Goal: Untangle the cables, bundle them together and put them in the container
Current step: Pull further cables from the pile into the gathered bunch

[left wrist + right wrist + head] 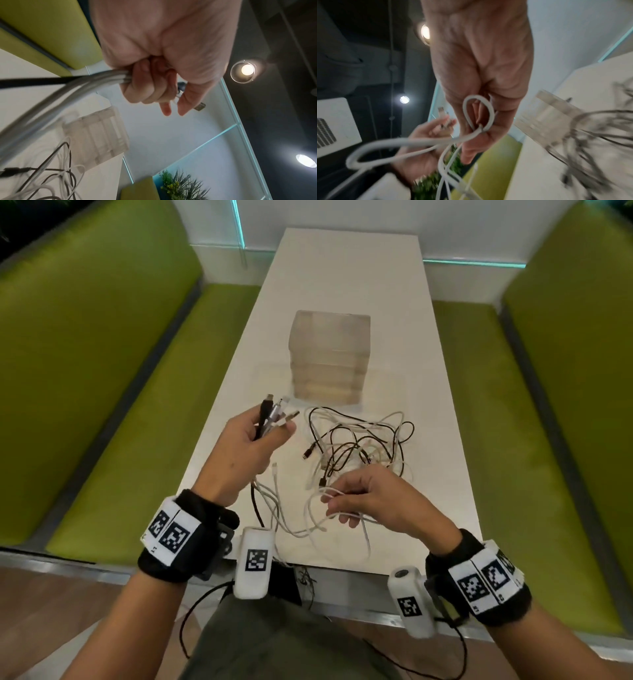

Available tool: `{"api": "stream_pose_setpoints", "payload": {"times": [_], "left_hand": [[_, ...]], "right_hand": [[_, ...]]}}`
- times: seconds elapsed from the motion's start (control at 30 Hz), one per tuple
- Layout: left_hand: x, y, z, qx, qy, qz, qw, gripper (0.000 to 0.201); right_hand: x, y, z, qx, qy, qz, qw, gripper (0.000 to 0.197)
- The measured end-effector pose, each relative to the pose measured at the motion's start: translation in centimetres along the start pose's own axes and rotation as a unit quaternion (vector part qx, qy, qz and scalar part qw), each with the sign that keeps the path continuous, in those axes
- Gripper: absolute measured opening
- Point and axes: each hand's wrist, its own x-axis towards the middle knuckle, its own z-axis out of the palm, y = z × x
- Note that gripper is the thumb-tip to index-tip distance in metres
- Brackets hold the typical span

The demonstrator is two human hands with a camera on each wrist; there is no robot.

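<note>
Standing by the table (346, 285), I saw the left hand (245, 445) raised with its fingers curled round a gathered bunch of plug ends (274, 412), black and white leads trailing down from the fist toward the near edge. The right hand (371, 499) hovered low, pinching a loop of white cable (477, 112) between thumb and fingertips. The tangle of cables (359, 443) lay just beyond and partly under that right hand, sprawling crosswise on the tabletop. The translucent container (330, 357) stood farther back, past the tangle. To my eye the right hand was the nearer one for drawing the next strand leftward toward the held bunch.
</note>
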Motion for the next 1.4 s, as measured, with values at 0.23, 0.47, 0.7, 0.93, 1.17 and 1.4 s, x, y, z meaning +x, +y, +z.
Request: {"api": "stream_pose_setpoints", "payload": {"times": [0.23, 0.47, 0.7, 0.93, 1.17, 1.4], "left_hand": [[0.2, -0.2, -0.6, -0.082, 0.042, -0.006, 0.996, 0.021], [0.3, 0.0, -0.9, -0.12, 0.05, -0.012, 0.991, 0.023], [0.3, 0.0, -0.3, -0.115, 0.024, -0.011, 0.993, 0.02], [0.1, 0.1, -0.4, -0.112, 0.022, -0.011, 0.993, 0.017], [-0.2, 0.2, 0.8, -0.113, -0.01, -0.014, 0.993, 0.021], [-0.3, 0.2, 0.7, -0.106, -0.006, -0.019, 0.994, 0.019]], "right_hand": [[-0.2, 7.1, 3.8, -0.234, -0.103, 0.087, 0.963, 0.007], [-0.8, 10.6, 5.6, -0.346, -0.144, 0.167, 0.912, 0.037], [-0.6, 8.9, 3.6, -0.352, -0.159, 0.157, 0.909, 0.032], [0.3, 8.9, -1.9, -0.298, -0.057, 0.187, 0.935, 0.027], [3.9, 9.5, -2.7, -0.258, 0.127, 0.146, 0.947, 0.033], [3.2, 8.8, -0.8, -0.291, -0.094, 0.104, 0.946, 0.022]]}}
